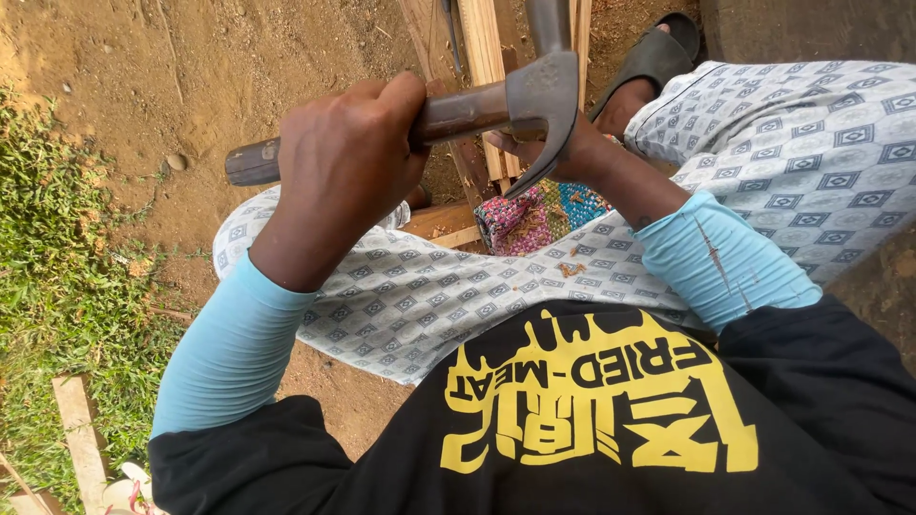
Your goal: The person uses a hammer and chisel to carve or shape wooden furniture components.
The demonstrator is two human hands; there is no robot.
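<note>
A hammer (477, 110) is gripped by its handle at the upper centre of the frame, the fingers of the left hand (348, 157) wrapped around it. The right hand (563, 153) is half hidden behind the hammer head; its fingers cannot be told. Wooden planks (482, 57) are seen beneath.
</note>
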